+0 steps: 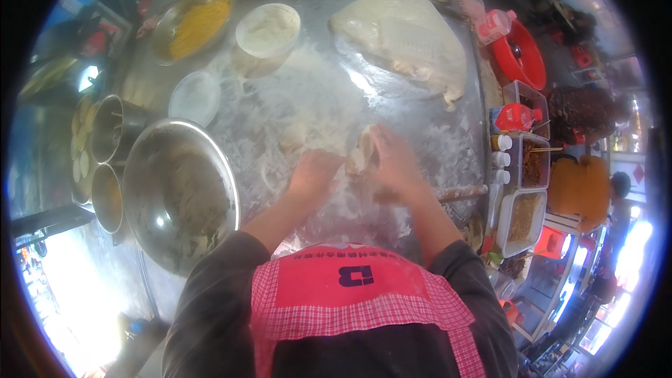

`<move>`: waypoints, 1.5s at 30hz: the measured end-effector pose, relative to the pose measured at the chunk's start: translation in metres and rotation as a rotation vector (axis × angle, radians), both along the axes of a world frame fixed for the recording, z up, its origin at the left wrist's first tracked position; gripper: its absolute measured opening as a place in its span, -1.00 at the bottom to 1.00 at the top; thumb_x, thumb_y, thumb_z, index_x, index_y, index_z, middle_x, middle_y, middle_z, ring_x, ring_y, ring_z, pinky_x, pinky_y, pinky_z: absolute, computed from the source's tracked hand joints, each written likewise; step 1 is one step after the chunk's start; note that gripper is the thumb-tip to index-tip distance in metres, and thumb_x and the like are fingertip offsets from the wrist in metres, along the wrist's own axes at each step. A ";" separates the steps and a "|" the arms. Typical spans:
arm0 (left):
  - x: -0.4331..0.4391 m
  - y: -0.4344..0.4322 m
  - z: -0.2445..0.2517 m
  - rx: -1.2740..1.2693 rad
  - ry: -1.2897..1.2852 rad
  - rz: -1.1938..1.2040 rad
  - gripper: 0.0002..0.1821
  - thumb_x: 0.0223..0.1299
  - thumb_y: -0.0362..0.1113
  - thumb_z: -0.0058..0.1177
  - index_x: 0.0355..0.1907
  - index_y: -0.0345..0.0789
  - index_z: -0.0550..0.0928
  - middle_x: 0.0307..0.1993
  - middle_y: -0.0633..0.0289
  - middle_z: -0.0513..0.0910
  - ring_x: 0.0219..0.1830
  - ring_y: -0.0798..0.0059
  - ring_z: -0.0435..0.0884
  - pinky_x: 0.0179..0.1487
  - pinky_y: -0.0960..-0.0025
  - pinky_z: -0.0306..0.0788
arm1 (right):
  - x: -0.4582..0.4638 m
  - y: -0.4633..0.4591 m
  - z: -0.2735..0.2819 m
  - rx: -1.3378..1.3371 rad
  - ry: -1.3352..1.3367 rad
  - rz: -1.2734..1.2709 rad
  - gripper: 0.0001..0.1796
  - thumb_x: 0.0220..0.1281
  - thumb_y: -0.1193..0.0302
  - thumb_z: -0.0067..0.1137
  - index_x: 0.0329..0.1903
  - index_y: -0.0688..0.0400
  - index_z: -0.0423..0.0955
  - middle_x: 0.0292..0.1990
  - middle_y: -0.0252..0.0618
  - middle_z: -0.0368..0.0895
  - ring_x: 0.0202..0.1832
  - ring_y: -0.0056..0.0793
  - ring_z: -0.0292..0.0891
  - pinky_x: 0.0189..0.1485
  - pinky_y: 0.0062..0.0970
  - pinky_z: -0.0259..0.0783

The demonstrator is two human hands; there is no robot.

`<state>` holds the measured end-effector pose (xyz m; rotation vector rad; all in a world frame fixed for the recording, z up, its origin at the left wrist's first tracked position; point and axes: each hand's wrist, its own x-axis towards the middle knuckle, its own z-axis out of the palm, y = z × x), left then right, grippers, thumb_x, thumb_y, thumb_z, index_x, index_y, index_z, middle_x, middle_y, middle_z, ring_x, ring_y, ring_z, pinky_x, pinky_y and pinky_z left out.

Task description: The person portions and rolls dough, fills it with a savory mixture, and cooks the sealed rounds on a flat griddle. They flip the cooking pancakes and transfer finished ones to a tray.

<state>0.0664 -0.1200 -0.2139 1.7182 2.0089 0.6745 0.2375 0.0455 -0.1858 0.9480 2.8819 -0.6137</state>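
Observation:
My right hand [395,160] is closed around a piece of pale dough [361,153] above the floured metal worktop [252,94]. Close to the dough's left side is my left hand [316,169], fingers curled; motion blur hides whether it grips anything. Behind my right forearm a wooden rolling pin [463,192] lies on the worktop, partly hidden. Farther back rests a large slab of dough [404,37], with a glossy surface. A white bowl of flour [268,30] stands at the back, left of the slab.
A large steel bowl [223,168] stands left, near a white plate [194,98], steel pots [107,199] and a basin of yellow crumbs [199,26]. Along the right edge are food containers [521,223], white-capped jars [501,159] and a red basin [530,58]. People are farther right.

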 end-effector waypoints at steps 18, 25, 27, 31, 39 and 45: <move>-0.010 0.210 -0.016 0.197 -0.027 -0.206 -0.58 0.12 -0.20 0.15 0.05 -0.27 0.61 0.01 -0.02 0.62 0.17 -0.01 0.49 0.28 0.06 0.33 | 0.057 0.094 -0.053 0.281 0.054 -0.443 -0.56 0.26 0.36 0.23 0.16 0.22 0.48 0.06 -0.05 0.56 0.00 -0.23 0.57 0.06 -0.29 0.55; 0.048 0.295 -0.021 0.149 0.067 -0.278 -0.61 0.19 -0.20 0.11 0.07 -0.27 0.61 -0.03 -0.04 0.63 0.14 0.00 0.53 0.26 0.04 0.36 | 0.079 0.152 -0.042 -0.747 1.260 -1.363 -0.59 0.34 0.51 0.07 0.21 0.34 0.42 0.01 -0.10 0.59 -0.03 -0.38 0.61 -0.03 -0.41 0.54; 0.051 0.307 -0.023 -0.035 0.164 -0.287 -0.67 0.24 -0.23 0.04 0.02 -0.27 0.63 -0.08 -0.04 0.65 0.09 0.00 0.57 0.20 0.04 0.40 | 0.080 0.164 -0.034 -0.657 1.056 -1.438 -0.60 0.33 0.51 0.07 0.19 0.37 0.43 0.01 -0.09 0.60 -0.03 -0.39 0.61 -0.02 -0.42 0.53; 0.049 0.325 -0.024 -0.181 0.128 -0.253 -0.74 0.30 -0.26 -0.07 -0.11 -0.24 0.68 -0.17 -0.02 0.68 -0.01 -0.01 0.62 0.09 0.04 0.46 | 0.068 0.173 -0.030 -0.669 0.964 -1.192 -0.60 0.31 0.49 0.12 0.16 0.36 0.45 -0.01 -0.11 0.62 -0.01 -0.42 0.60 -0.02 -0.46 0.52; 0.050 0.311 -0.006 0.290 -0.245 -0.322 -0.78 0.26 -0.26 -0.04 -0.20 -0.23 0.68 -0.16 0.08 0.68 -0.05 0.02 0.59 0.08 0.09 0.46 | 0.021 0.225 -0.127 -0.343 0.585 -0.924 -0.34 0.29 0.32 0.11 0.39 0.30 0.24 0.13 0.01 0.53 0.14 -0.11 0.49 0.14 -0.22 0.43; 0.033 0.303 -0.025 0.407 -0.158 -0.371 -0.81 0.16 -0.26 0.07 -0.28 -0.29 0.69 -0.15 0.01 0.66 -0.05 0.00 0.54 0.06 0.11 0.42 | 0.019 0.260 -0.141 0.370 -0.029 -0.431 -0.32 0.28 0.31 0.07 0.42 0.26 0.20 0.35 0.10 0.27 0.38 0.03 0.21 0.41 -0.17 0.16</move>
